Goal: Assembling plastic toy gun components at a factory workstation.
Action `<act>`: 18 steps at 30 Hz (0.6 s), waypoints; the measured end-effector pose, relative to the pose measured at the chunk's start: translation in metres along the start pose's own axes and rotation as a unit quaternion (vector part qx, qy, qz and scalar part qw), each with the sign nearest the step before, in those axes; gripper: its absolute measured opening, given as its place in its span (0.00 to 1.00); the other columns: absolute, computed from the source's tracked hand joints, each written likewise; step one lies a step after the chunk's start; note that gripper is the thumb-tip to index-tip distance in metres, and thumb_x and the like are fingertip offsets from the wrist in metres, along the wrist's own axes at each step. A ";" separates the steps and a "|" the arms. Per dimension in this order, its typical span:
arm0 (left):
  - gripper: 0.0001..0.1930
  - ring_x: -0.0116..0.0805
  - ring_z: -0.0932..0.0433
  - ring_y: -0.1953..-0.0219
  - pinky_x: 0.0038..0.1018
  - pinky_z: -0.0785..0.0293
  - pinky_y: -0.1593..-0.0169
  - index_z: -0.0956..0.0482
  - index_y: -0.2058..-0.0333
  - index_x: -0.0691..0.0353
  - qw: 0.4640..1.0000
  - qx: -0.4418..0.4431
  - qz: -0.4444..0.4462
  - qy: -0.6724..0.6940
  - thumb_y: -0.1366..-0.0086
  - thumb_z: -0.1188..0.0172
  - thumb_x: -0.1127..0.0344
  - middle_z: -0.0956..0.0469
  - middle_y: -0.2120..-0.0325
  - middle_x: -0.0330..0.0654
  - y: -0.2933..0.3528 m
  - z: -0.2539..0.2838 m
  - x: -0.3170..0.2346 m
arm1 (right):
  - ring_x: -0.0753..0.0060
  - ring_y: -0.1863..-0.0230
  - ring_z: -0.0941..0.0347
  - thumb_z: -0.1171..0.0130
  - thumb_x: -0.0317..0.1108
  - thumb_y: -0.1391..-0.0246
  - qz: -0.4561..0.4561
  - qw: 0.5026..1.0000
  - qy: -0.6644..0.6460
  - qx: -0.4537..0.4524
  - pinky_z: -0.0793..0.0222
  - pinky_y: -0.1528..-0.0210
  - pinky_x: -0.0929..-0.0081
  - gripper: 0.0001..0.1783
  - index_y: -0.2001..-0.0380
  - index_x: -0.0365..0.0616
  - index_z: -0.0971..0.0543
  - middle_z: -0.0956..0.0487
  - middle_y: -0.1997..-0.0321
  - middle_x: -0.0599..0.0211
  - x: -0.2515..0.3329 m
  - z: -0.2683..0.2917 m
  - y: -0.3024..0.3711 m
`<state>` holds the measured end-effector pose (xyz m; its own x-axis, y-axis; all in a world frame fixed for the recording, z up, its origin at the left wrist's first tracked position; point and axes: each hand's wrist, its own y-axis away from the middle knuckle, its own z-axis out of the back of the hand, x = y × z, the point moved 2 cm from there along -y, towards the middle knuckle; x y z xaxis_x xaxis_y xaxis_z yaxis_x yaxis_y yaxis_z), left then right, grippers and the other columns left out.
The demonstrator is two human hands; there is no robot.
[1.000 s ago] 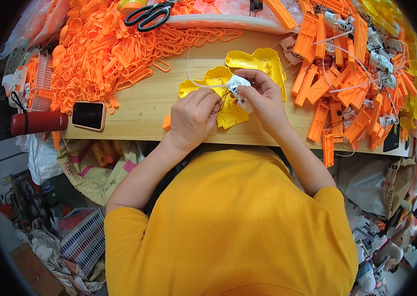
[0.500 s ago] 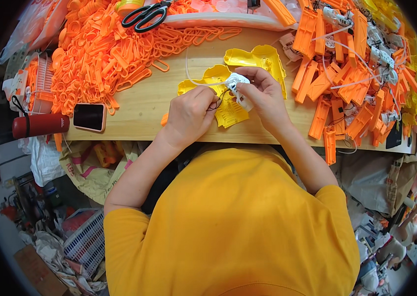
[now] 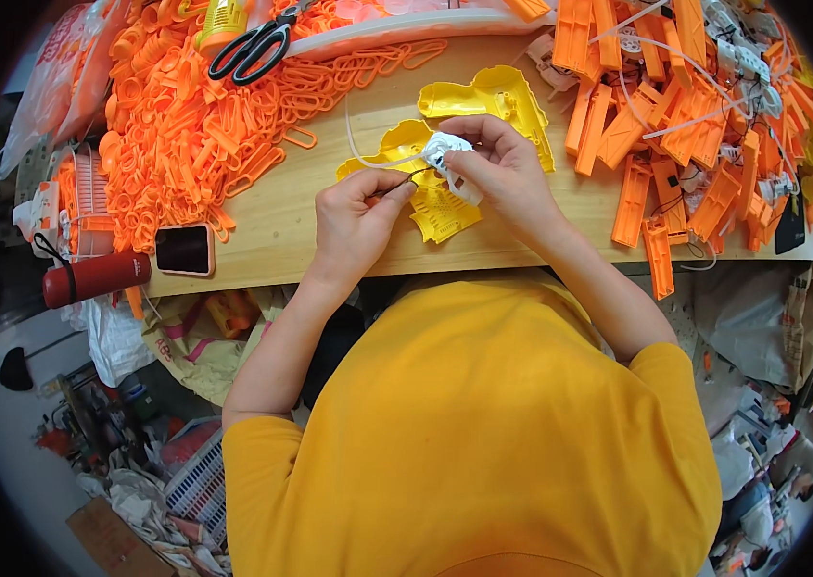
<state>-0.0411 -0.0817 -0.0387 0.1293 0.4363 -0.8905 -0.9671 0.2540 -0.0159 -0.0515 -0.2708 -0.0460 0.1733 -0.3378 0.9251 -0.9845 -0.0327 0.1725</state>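
My right hand [image 3: 503, 171] grips a white plastic mechanism [image 3: 449, 159] between thumb and fingers, over the table. From it a thin clear tube [image 3: 356, 144] curves away to the left and up. My left hand [image 3: 358, 216] pinches a thin dark wire [image 3: 418, 175] that runs to the mechanism. Just beneath my hands lies a yellow plastic shell half [image 3: 440, 213], partly covered by the fingers and the white part. A second yellow shell half [image 3: 508, 94], hollow side up, rests behind my right hand.
Orange clips and rings [image 3: 185, 125] are heaped at the left, with black-handled scissors [image 3: 251, 50] behind. A phone [image 3: 185, 250] and a red flask [image 3: 99, 278] lie near the left front edge. Orange housings with white mechanisms [image 3: 685, 125] pile up at the right.
The view has shifted and turned slightly. My left fingers have straightened from a curled grip into a pinch on the wire. My right hand keeps hold of the white mechanism.
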 end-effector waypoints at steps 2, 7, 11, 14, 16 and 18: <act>0.05 0.24 0.21 0.73 0.20 0.26 0.67 0.17 0.67 0.69 1.000 0.007 -0.008 0.016 0.42 0.34 0.74 0.17 0.73 0.42 -0.001 0.001 0.003 | 0.81 0.59 0.24 0.40 0.25 0.45 0.004 1.000 0.002 0.005 0.27 0.56 0.82 0.18 0.51 0.36 0.26 0.21 0.57 0.66 -0.001 0.001 -0.001; 0.05 0.25 0.21 0.73 0.20 0.25 0.67 0.17 0.67 0.69 0.999 0.004 -0.045 0.018 0.43 0.34 0.75 0.17 0.72 0.43 0.002 0.001 0.005 | 0.81 0.60 0.24 0.40 0.25 0.45 0.001 1.000 0.001 0.004 0.27 0.57 0.82 0.18 0.50 0.36 0.26 0.22 0.56 0.65 -0.003 0.000 -0.002; 0.05 0.29 0.20 0.73 0.22 0.25 0.68 0.18 0.68 0.69 0.997 -0.014 -0.074 -0.028 0.43 0.35 0.75 0.18 0.72 0.45 0.003 0.000 -0.006 | 0.81 0.61 0.24 0.40 0.24 0.46 -0.006 1.000 0.000 0.003 0.27 0.58 0.82 0.18 0.50 0.36 0.26 0.21 0.57 0.65 -0.003 0.000 -0.002; 0.04 0.36 0.19 0.73 0.25 0.24 0.68 0.19 0.69 0.68 0.986 -0.024 -0.136 -0.089 0.44 0.35 0.76 0.19 0.73 0.46 0.004 -0.001 -0.009 | 0.81 0.61 0.24 0.40 0.24 0.46 0.000 1.000 -0.004 0.009 0.27 0.58 0.82 0.18 0.50 0.36 0.26 0.21 0.58 0.65 -0.003 0.000 -0.002; 0.04 0.39 0.19 0.73 0.27 0.24 0.68 0.20 0.70 0.67 0.970 -0.035 -0.198 -0.134 0.45 0.35 0.76 0.19 0.73 0.46 0.006 -0.001 -0.012 | 0.81 0.61 0.24 0.40 0.25 0.46 0.002 1.000 -0.002 0.008 0.27 0.58 0.82 0.18 0.50 0.36 0.26 0.21 0.58 0.65 -0.004 0.000 -0.002; 0.05 0.44 0.20 0.72 0.30 0.23 0.67 0.21 0.70 0.66 0.969 -0.028 -0.201 -0.143 0.46 0.35 0.76 0.20 0.73 0.47 0.007 -0.001 -0.012 | 0.82 0.61 0.24 0.40 0.25 0.46 0.004 1.000 0.001 0.006 0.27 0.59 0.82 0.18 0.50 0.35 0.26 0.21 0.58 0.65 -0.004 -0.001 -0.002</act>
<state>-0.0493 -0.0864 -0.0287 0.5452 0.5357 -0.6448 -0.8356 0.4092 -0.3666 -0.0507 -0.2687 -0.0496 0.1660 -0.3365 0.9269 -0.9860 -0.0415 0.1615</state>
